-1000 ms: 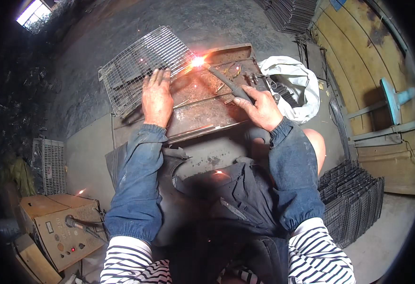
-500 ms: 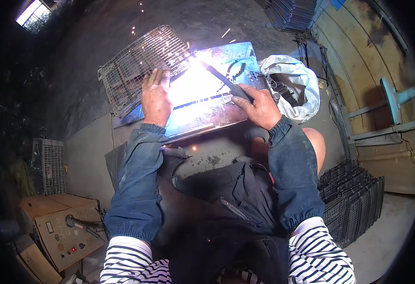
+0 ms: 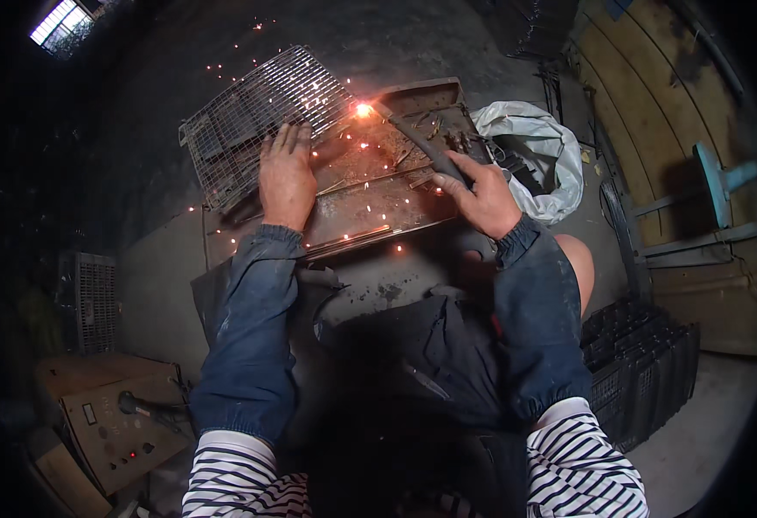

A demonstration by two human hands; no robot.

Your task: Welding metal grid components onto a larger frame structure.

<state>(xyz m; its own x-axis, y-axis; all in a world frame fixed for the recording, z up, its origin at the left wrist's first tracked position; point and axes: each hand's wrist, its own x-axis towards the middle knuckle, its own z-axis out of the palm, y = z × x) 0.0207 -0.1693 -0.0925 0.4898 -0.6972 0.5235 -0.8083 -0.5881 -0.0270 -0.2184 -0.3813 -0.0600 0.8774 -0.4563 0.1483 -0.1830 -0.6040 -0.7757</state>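
A wire mesh cage (image 3: pixel 249 121) rests on the left part of a metal work table (image 3: pixel 370 194). Against its right side lies my left hand (image 3: pixel 288 183), fingers stretched out and pointing away from me, some fingertips at the wires. My right hand (image 3: pixel 480 192) is wrapped round the handle of a welding torch (image 3: pixel 421 142). The torch's tip reaches left to the cage's far right corner, where a small orange-red spot (image 3: pixel 363 110) glows. Sparks scatter over the cage and table. The exact wires at the tip are hidden by the glow.
A white sack (image 3: pixel 560 177) with dark pieces inside stands right of the table. Stacked black wire panels (image 3: pixel 642 375) lie at the lower right. The welding machine (image 3: pixel 123 423) stands lower left, near another mesh panel (image 3: pixel 95 302). A wooden wall (image 3: pixel 655 112) rises at right.
The blinding white-blue arc has faded to a small orange glow, and more sparks are spread about. My right hand has shifted slightly right and down with the torch. My left hand has barely moved.
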